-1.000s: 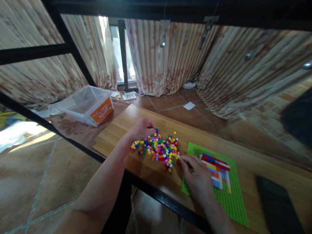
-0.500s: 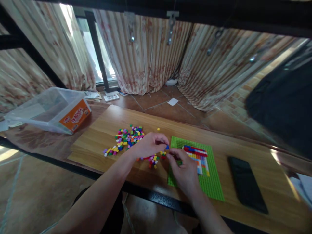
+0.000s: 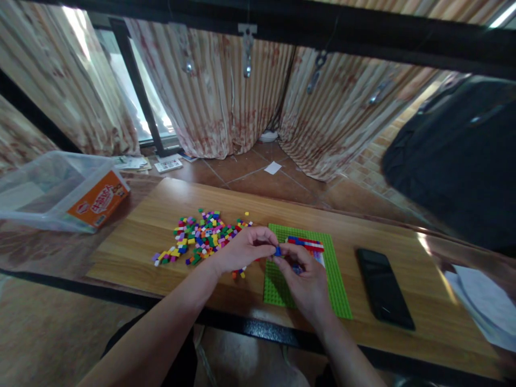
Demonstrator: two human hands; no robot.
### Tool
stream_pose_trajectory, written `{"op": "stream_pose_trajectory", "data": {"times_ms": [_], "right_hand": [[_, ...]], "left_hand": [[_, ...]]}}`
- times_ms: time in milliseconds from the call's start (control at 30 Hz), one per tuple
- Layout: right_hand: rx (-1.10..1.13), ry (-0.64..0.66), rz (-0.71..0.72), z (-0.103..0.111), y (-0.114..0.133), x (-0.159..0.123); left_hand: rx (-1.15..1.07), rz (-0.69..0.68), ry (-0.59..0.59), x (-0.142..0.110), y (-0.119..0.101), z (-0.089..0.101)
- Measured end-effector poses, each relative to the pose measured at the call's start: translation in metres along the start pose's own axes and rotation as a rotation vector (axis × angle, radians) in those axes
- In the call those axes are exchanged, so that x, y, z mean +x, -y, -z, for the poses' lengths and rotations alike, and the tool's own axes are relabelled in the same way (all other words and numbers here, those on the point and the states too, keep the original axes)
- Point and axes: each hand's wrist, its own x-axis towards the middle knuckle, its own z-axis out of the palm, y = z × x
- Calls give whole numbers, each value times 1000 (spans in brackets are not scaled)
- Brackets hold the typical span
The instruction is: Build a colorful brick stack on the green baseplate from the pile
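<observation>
A small blue brick (image 3: pixel 278 251) is pinched between the fingertips of both hands, over the left edge of a green baseplate (image 3: pixel 337 290). My left hand (image 3: pixel 250 248) grips it from the left with thumb and fingers together. From the right, my right hand (image 3: pixel 305 274) closes its thumb and index finger on the same brick. Rows of red, white and blue bricks (image 3: pixel 308 244) are built up on the baseplate, partly covered by my right hand. Left of my hands lies a loose pile of small coloured bricks (image 3: pixel 207 234).
A black phone (image 3: pixel 385 287) lies right of the baseplate on the wooden board (image 3: pixel 149 215). At the far left stands a clear plastic bin (image 3: pixel 60 185) with an orange label. White papers (image 3: pixel 484 301) rest at the right. A dark bar (image 3: pixel 282 24) crosses overhead.
My view has swung to the right, so the scene shifts left. The fingertips of both hands have come together on the blue brick, which was nearer my left fingers before.
</observation>
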Motion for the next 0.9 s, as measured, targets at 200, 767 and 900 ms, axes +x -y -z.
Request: {"op": "stream_pose_trajectory", "data": {"times_ms": [200,767,900], "right_hand": [[80,124,98,14,-5,4],[-525,6,232,67,-46,26],[-588,-1,254,65,-47,27]], "left_hand": [[-149,11,31,-1,4,-6],[51,22,32,6,21,-11],[84,8,58,6,26,-13]]}}
